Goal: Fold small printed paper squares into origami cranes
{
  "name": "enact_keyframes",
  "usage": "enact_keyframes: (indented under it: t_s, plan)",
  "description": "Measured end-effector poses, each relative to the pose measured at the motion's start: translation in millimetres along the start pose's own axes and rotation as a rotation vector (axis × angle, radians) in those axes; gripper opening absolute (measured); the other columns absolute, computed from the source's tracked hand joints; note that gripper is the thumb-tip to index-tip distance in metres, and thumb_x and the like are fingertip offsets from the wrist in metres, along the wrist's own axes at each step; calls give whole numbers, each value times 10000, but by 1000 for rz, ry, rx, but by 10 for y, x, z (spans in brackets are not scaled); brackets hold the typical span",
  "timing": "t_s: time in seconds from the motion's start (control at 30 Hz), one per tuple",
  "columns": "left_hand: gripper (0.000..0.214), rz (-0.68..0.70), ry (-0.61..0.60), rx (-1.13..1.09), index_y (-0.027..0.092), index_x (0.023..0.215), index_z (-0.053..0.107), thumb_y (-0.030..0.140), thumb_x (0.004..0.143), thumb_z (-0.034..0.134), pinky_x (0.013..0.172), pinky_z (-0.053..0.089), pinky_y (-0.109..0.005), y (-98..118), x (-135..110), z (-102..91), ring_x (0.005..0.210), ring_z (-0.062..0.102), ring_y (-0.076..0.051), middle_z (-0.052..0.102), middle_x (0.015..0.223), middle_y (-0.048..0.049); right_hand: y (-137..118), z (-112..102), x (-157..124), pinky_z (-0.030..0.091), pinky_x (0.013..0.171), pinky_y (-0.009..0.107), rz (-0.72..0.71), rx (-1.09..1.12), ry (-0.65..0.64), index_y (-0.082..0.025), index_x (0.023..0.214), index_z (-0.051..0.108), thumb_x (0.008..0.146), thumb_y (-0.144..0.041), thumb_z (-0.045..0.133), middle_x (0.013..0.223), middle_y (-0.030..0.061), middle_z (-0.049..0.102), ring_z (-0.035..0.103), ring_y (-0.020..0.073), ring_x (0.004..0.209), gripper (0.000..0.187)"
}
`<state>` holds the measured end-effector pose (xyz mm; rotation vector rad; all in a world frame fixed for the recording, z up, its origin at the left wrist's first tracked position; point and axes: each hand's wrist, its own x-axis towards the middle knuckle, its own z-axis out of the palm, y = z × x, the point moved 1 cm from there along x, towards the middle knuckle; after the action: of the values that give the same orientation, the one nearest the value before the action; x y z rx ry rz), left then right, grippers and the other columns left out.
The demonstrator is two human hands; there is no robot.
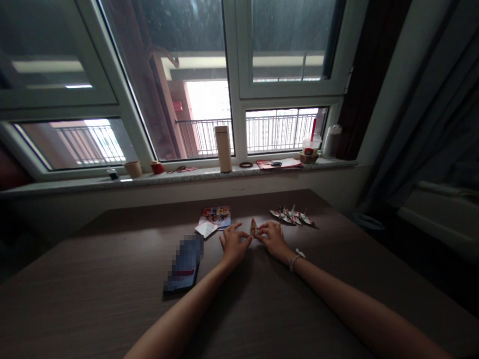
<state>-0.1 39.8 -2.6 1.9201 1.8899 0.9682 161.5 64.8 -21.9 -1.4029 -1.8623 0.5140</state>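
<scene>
A small folded paper (253, 228), patterned and pointed at the top, stands upright between my hands. My right hand (274, 240), with a bracelet at its wrist, pinches the paper's right side. At the lower left of the paper, my left hand (235, 244) has its thumb and index finger pressed together, apparently on its edge; the other fingers are lifted. Beyond my right hand sits a cluster of several folded paper cranes (294, 216). Printed sheets (216, 217) and a white paper square (206, 229) lie beyond my left hand.
A phone (183, 264) is propped or lying left of my left forearm on the brown table (101, 264). Along the windowsill stand a beige flask (223, 149), a paper cup (132, 169), scissors (276, 163) on papers, and a drink cup with a red straw (311, 144).
</scene>
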Motion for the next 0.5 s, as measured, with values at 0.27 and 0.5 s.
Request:
enact_keyframes:
  t_s: [0.27,0.5]
  plan:
    - [80,14,-15,-10,267,800,736,292,808,661,1122,162,-642,-4,-9,17,1348,345,-299,543,1374,-28,-11,26,1,233,1050,468,-12,-63,-12,-240,822,705,849,-255,594,1127,58,623,406,266,1183,115]
    - [88,0,-17,-18,282,832,748,318,781,686,1131,138,-635,23,-25,1,1355,349,-306,531,1393,-27,8,22,1,239,1056,472,-2,-45,-1,-236,807,705,841,-271,603,1098,55,631,418,265,1161,112]
